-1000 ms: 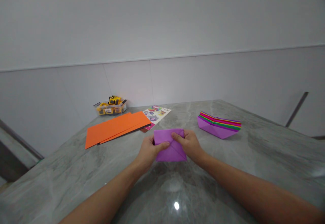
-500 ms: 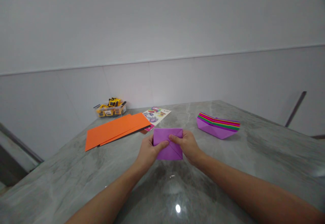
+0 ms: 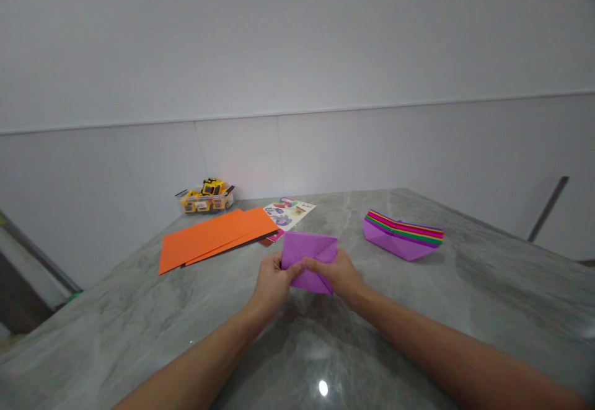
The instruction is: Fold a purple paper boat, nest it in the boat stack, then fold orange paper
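Note:
A folded purple paper (image 3: 309, 245) with diagonal creases is held up in front of me, over the grey table. My left hand (image 3: 275, 276) grips its left side, thumb on the near face and fingers behind. On the other side my right hand (image 3: 343, 275) holds it the same way. Both thumbs meet near the middle of the paper. The fingers behind the sheet are mostly hidden. To the right sits a purple folded paper boat (image 3: 402, 245) with rainbow-striped edges.
Orange sheets (image 3: 211, 236) lie at the left on the grey marbled table (image 3: 223, 329). Behind them is a printed leaflet (image 3: 295, 213). A clear plastic box (image 3: 208, 202) with a yellow toy vehicle stands near the white wall (image 3: 297, 155).
My thumbs have come together at the paper's middle. The purple paper now tilts slightly, its right side bent, and my right hand sits a little lower.

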Demonstrator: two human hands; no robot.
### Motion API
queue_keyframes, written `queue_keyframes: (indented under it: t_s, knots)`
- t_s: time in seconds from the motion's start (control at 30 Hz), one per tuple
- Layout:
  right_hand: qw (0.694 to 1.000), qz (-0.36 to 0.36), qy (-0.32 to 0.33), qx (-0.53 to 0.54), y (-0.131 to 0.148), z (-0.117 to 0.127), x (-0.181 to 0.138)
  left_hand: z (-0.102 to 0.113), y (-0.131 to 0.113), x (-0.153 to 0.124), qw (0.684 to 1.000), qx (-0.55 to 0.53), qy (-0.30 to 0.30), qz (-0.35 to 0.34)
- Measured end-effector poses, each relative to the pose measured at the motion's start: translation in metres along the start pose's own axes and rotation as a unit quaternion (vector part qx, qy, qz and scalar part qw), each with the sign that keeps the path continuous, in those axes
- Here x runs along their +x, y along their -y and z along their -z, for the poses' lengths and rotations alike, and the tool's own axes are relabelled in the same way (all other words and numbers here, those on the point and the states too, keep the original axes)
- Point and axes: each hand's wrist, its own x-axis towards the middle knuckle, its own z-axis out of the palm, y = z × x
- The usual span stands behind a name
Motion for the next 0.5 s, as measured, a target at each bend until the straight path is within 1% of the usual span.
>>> queue_keyframes:
  t_s: [0.13, 0.27, 0.37, 0.5]
  knots:
    - [0.999, -0.031, -0.041, 0.002, 0.003, 0.0, 0.001, 0.0, 0.002, 0.002, 0.999, 0.017, 0.023, 0.018]
    - [0.997, -0.029, -0.069, 0.037, 0.001, 0.007, 0.008, 0.0, 0.004, 0.004, 0.998, 0.026, 0.045, 0.024]
    - [0.996, -0.032, -0.049, 0.061, 0.001, 0.01, 0.009, 0.002, 0.003, 0.004, 0.998, 0.037, 0.052, 0.005]
    - [0.993, -0.039, 0.009, 0.116, 0.004, 0.009, 0.006, 0.004, -0.002, 0.001, 0.996, 0.054, 0.055, -0.037]
